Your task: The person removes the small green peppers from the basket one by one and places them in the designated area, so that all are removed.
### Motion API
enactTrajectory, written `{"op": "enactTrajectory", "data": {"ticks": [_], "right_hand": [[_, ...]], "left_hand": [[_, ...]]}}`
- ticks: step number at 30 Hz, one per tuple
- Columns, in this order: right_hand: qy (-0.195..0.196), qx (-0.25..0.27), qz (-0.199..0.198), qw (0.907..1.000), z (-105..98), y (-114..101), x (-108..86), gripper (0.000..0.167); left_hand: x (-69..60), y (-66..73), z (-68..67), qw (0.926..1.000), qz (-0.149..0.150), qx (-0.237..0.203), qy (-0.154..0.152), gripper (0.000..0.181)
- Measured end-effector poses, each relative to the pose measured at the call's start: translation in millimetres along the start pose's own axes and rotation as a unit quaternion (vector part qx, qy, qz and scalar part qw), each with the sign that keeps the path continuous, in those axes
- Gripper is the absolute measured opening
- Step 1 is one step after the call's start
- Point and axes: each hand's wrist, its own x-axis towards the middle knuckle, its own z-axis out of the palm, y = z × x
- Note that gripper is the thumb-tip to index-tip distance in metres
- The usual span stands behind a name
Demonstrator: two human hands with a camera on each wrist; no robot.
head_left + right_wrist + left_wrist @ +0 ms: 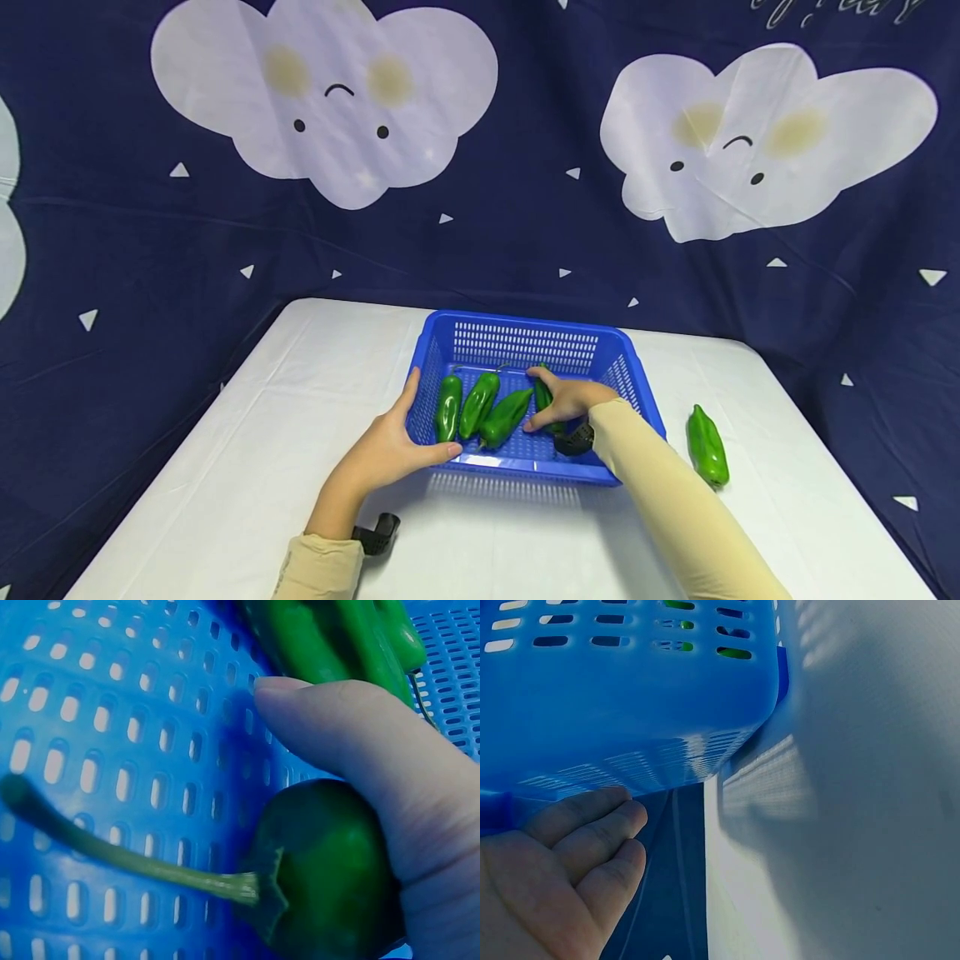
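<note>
Green peppers (450,408): likely light, firm, slick; best held round the middle.
Left hand (385,447): spread at the basket's (547,472) left side.
Right hand (567,400): arched over one pepper (330,870), thumb and forefinger apart; whether gripping, cannot tell.
Blue plastic basket: one, holding four peppers.
White table (480,546): one pepper (707,448), right of the basket.

Not 1 word can be read from here. The only lettering I can see is a line of pale, looping script (840,12) at the upper right of the dark blue backdrop (540,242), cut off by the top edge of the head view. Faint marks run along the left sleeve (318,571), too small to tell whether they are letters.
</note>
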Motion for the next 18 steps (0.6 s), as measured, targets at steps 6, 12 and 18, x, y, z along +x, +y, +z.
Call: {"op": "enactTrajectory", "data": {"ticks": [6,12,18], "right_hand": [[-0.002,-0.001,0.002,1.0000,-1.1,-2.5,-3.3,0.114],[-0.002,-0.005,0.002,1.0000,-1.8,-2.5,-4.5,0.113],[-0.004,-0.003,0.000,1.0000,-2.3,-2.9,-3.9,0.114]], "left_hand": [[0.2,-0.4,0.8,1.0000,-0.002,0.004,0.000,0.127],[0.2,-0.6,1.4,1.0000,-0.001,0.005,-0.002,0.127],[-0.2,0.1,1.2,1.0000,0.000,0.005,-0.001,0.126]]}}
